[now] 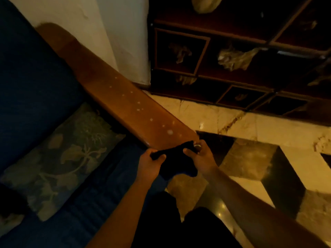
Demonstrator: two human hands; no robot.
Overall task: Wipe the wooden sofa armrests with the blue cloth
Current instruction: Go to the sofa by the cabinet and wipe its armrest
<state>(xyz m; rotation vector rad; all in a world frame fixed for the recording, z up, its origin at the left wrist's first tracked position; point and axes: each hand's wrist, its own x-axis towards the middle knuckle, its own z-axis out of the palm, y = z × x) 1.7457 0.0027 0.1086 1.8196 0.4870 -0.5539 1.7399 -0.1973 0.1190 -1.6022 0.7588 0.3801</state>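
Two hands hold the cloth (174, 158) bunched at the near end of the armrest (114, 93): left hand (152, 163) and right hand (200, 158), each grip closed on it. The armrest's long axis runs away up-left, pale spots along it; neither hand is clearly nearer.

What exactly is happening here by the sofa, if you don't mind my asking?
A person is holding a dark cloth in both hands, left hand and right hand, at the near end of the wooden armrest. Pale spots dot the armrest's top, so it looks not yet wiped. A patterned cushion lies on the blue sofa seat beside it.
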